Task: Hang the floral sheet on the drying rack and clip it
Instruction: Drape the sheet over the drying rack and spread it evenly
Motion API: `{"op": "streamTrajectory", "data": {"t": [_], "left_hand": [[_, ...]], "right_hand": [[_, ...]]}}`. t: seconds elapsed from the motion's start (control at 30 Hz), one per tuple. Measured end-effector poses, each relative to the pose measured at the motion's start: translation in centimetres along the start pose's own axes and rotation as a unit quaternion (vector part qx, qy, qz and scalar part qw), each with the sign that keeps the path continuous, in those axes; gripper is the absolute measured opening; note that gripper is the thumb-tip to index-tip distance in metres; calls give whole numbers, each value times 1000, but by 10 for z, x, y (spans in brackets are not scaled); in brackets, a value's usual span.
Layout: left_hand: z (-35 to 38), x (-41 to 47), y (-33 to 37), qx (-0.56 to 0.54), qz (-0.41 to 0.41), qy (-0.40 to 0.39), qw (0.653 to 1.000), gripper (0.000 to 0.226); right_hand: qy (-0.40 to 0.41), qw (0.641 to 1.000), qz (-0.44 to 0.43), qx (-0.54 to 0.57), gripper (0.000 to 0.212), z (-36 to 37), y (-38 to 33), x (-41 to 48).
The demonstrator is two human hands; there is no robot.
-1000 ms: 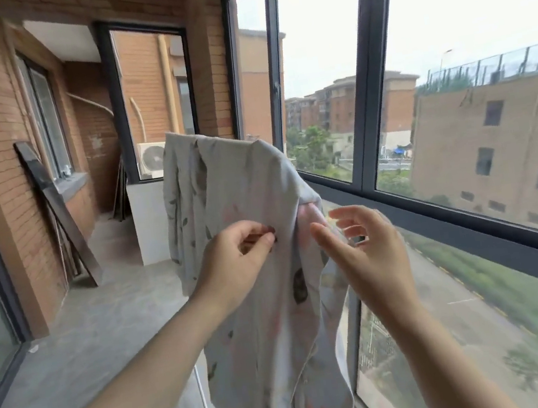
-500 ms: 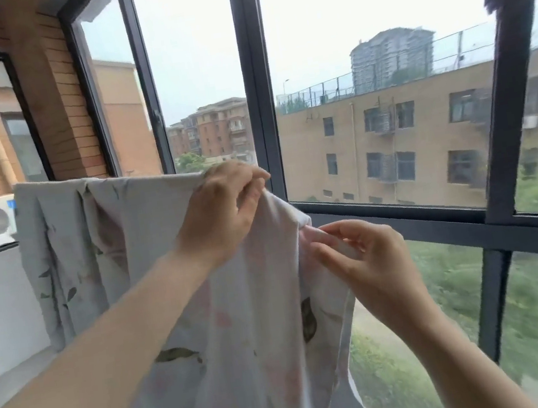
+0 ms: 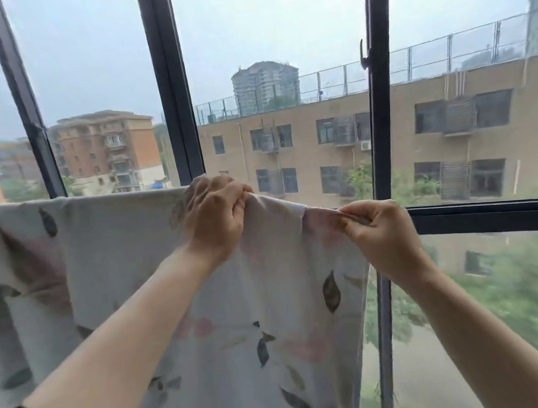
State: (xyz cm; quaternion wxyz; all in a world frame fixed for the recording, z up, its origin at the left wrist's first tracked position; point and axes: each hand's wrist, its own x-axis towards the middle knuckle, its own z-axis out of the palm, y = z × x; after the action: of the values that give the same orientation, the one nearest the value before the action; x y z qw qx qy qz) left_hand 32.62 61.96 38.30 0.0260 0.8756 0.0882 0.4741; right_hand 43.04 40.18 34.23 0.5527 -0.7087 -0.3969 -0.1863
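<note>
The floral sheet (image 3: 103,261), pale grey with dark leaves and pink blooms, hangs in a wide span from a straight top edge that runs from the far left to the middle of the view. Whatever bar carries it is hidden under the cloth. My left hand (image 3: 215,211) grips the sheet's top edge from above, fingers curled over it. A little to the right and lower, my right hand (image 3: 382,233) pinches the sheet's right corner between thumb and fingers, pulling it outward. No clip is visible in either hand.
Directly behind the sheet stands a large window with dark frames (image 3: 173,96), a latch handle (image 3: 363,54) and a horizontal bar (image 3: 504,212). Beyond the glass are tan and brick buildings and trees below.
The view swung right toward the window and rose. The bunched sheet has been spread out along its top edge; my left hand went up onto that edge and my right hand drew the corner rightward.
</note>
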Motion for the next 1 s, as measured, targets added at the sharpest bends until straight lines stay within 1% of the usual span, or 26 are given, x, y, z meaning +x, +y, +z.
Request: {"op": "streamTrajectory", "data": {"t": [0.07,0.17,0.3,0.37,0.43,0.47,0.57,0.6,0.7,0.8,0.87,0.93,1.0], "left_hand": [[-2,-1,3,1,-1,-11,1000,26],[0,0,4,-16,5,-18,1000,32],[5,3,13,-13,4,-4,1000,30],[7,4,17,-18,-5,2,1000,22],[8,5,17,-25,-18,14,999,16],[8,6,15,-28,-23,19,999,15],[6,6,12,-32,-29,22,999,14],[6,6,11,-31,-29,19,999,14],[5,5,13,-35,-18,18,999,13],[-1,7,18,-61,-7,34,998,11],[-5,11,23,-85,8,36,996,10],[-9,16,29,-125,20,17,992,8],[-14,20,32,-141,13,-4,990,8]], "right_hand": [[16,1000,8,-9,16,-13,-4,3],[60,998,15,8,25,-36,-7,6],[63,998,17,-15,15,-45,-3,9],[81,996,22,-4,9,-45,1,8],[104,994,33,31,5,-43,5,2],[104,991,54,60,7,-41,10,-3],[63,977,135,149,7,-31,20,-27],[67,974,144,162,7,-29,22,-31],[126,974,115,151,15,-33,16,-25],[148,975,100,130,25,-44,2,-6],[158,978,87,107,27,-53,-5,6],[175,978,68,88,27,-64,-10,17],[202,975,47,77,26,-77,-14,28]]}}
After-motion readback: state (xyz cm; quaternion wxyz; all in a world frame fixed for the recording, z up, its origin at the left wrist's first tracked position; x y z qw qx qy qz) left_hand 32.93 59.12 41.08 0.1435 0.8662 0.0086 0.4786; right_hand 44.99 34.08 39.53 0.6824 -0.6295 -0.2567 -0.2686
